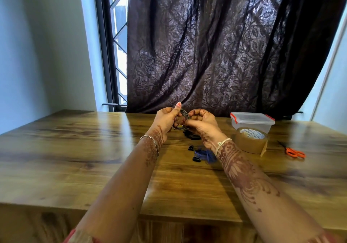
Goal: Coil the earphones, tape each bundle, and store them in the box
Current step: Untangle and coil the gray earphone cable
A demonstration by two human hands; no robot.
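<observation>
Wood-grain worktop (75, 158) runs up to a dark, leaf-patterned curtain (216, 45), with a barred window (117, 45) at the curtain's left edge. Both hands are raised above the far middle of the worktop, close together. The left hand (166, 120) has its fingers curled round the grey earphones (185, 114), thumb pointing up. The right hand (201, 122) pinches the same bundle from the other side, fingers bent in over it. The grey earphones form a small loop of several thin turns held upright between the two hands. The fingers cover most of the loop, so its ends cannot be made out.

Just beneath the right hand, black earphones (191, 136) lie on the wood, partly hidden by that hand. Nearer the person, blue earphones (205, 155) sit in a loose tangle, their right part behind the right wrist, with dark earbuds just to their left. Off to the right stands a roll of brown tape (251, 139), and right behind it a clear plastic box (251, 120) with red clips. Orange-handled scissors (294, 151) lie flat further right, apart from the tape.
</observation>
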